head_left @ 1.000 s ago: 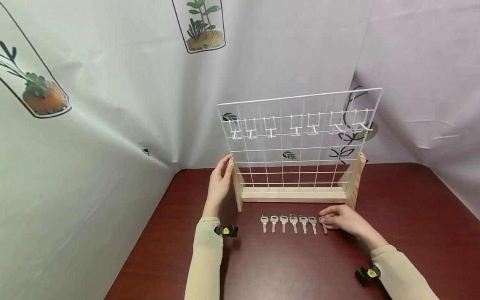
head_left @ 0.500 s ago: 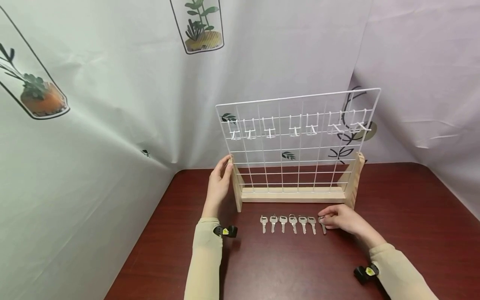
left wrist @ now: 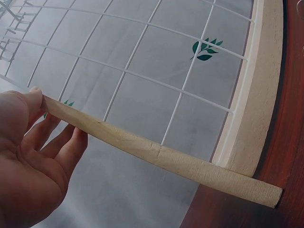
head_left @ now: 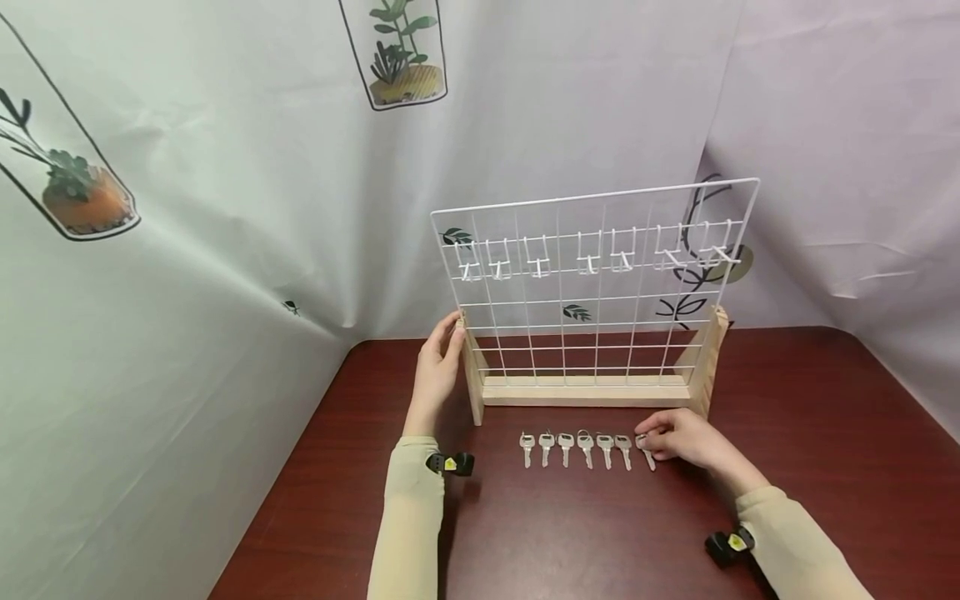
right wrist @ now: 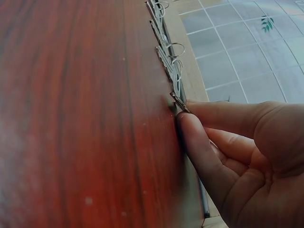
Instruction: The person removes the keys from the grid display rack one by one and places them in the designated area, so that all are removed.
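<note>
My left hand (head_left: 437, 367) holds the top of the left wooden upright (left wrist: 161, 154) of a rack, thumb on one side and fingers on the other. The rack has a white wire grid (head_left: 600, 197) in a pale wooden base (head_left: 585, 400). Near the base's right end, my right hand (head_left: 690, 437) pinches the rightmost silver key (right wrist: 179, 102) between thumb and index finger. In the head view that key's head is partly hidden by the fingertips, while its blade points toward me. Several more keys (head_left: 585, 450) lie in a row to its left, some with small rings showing.
Several white hooks (head_left: 588, 265) hang in a row on the upper part of the grid, carrying nothing. Underneath everything is a dark red-brown wooden table (head_left: 555, 533). A pale cloth (head_left: 247, 167) with plant prints closes off the back and sides.
Both hands keep their places on the upright and the key. The pinched key's blade has swung very slightly to the right since half a second ago.
</note>
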A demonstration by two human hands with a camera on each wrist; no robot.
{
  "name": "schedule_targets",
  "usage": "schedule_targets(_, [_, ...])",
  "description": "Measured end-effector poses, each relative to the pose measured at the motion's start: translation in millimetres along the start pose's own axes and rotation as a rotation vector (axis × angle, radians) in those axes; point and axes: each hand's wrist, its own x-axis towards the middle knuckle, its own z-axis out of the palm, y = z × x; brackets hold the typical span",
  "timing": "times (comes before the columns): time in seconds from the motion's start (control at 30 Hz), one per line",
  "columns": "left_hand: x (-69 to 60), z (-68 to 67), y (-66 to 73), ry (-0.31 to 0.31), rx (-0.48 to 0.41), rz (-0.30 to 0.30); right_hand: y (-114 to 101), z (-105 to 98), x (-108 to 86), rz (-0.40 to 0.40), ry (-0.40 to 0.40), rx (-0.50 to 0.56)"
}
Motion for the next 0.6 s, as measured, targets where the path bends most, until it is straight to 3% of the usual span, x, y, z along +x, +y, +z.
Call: schedule_targets(0.6, [-0.2, 0.2, 1.0, 0.005, 0.011, -0.001, -2.8, 1.0, 0.5, 0.035, 0.022, -0.036])
